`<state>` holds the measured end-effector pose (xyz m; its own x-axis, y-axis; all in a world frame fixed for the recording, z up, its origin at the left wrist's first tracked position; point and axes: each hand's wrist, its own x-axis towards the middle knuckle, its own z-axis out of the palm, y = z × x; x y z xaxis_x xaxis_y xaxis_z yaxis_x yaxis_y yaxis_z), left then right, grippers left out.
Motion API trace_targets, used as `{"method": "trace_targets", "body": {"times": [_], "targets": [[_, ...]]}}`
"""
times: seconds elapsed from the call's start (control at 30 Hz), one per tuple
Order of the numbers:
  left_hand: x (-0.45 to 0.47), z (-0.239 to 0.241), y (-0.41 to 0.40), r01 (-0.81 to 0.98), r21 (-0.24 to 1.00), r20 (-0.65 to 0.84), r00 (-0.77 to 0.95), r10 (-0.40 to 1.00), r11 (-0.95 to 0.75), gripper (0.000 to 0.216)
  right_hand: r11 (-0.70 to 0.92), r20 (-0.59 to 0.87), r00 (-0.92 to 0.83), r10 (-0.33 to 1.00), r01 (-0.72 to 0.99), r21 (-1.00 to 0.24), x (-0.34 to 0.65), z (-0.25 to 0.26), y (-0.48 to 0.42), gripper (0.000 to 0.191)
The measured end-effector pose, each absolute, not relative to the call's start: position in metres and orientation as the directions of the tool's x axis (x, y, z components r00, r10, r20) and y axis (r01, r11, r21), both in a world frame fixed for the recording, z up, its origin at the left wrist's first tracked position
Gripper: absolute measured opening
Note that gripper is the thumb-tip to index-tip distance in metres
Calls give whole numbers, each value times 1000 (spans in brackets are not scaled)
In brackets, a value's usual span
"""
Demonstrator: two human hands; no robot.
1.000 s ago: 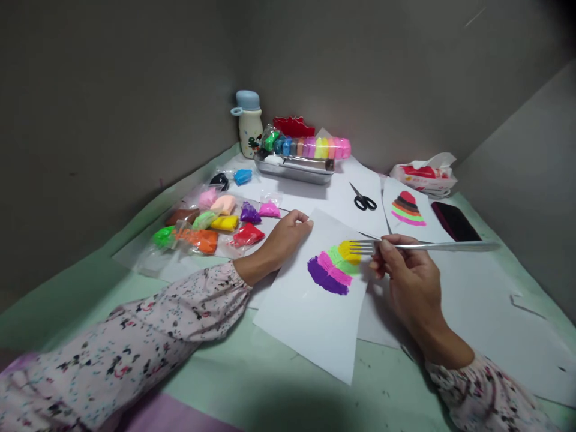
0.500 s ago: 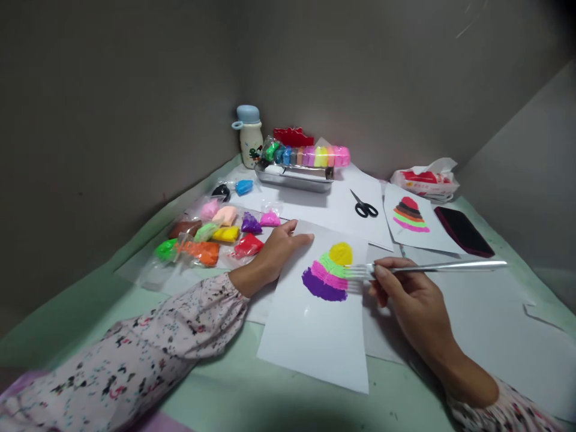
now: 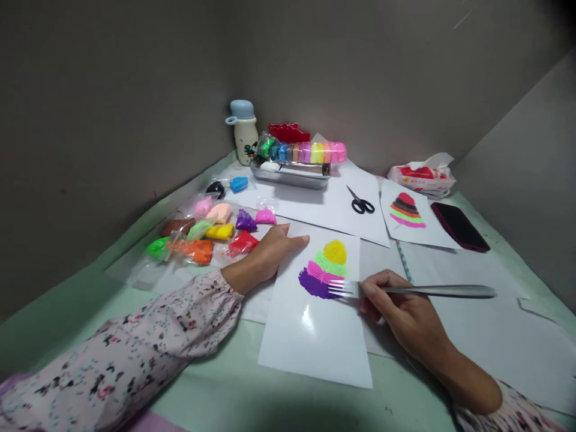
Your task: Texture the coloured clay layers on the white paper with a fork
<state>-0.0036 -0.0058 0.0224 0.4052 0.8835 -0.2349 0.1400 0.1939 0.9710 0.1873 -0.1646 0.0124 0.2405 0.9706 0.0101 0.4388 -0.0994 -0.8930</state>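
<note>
Layered clay shape (image 3: 320,271): on the lower-middle part of the table, with yellow, light green, pink and purple bands from top to bottom.
White sheet (image 3: 315,348): under the clay shape, its near edge on the pale green table (image 3: 234,372); a glare spot shines just below the purple band.
Fork (image 3: 443,291): roughly level, tines over the right end of the purple band, partly covering it; whether they press in cannot be told.
Right hand (image 3: 398,307): closed around the fork's neck, thumb against the fingers; its fingers overlap the sheet's right edge.
Left hand (image 3: 269,249): on the sheet's upper left edge, thumb and forefinger stretched out and parted; the other fingers are hidden, so whether it grips the paper cannot be told.
Clay packets (image 3: 197,252): a loose cluster left of the left hand, the red packet (image 3: 243,243) just beside it.
Dotted strip (image 3: 405,262): beyond the right hand, near the second sheet (image 3: 443,235), which bears a striped clay piece (image 3: 406,211).
Scissors (image 3: 361,205): on paper beyond the clay shape.
Phone (image 3: 461,226): flat, right of the second sheet.
Back row: bottle (image 3: 246,141), metal tray (image 3: 288,178), wrapped clay roll (image 3: 310,152); tissue pack (image 3: 420,176) farther right.
</note>
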Motion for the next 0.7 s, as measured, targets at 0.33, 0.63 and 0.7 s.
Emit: {"method": "trace_targets", "body": {"times": [0.33,0.63,0.7], "targets": [[0,19,-5,74,961,-268,499,824,268,23,-80,2,154,988,520,-851,184,12,-165,25],[1,21,-6,58,958,-272,503,820,282,23,-128,-30,178,984,567,-814,182,12,-162,24],[0,19,-6,39,955,-271,506,819,293,24,-128,-32,177,984,565,-815,183,11,-162,25]]}}
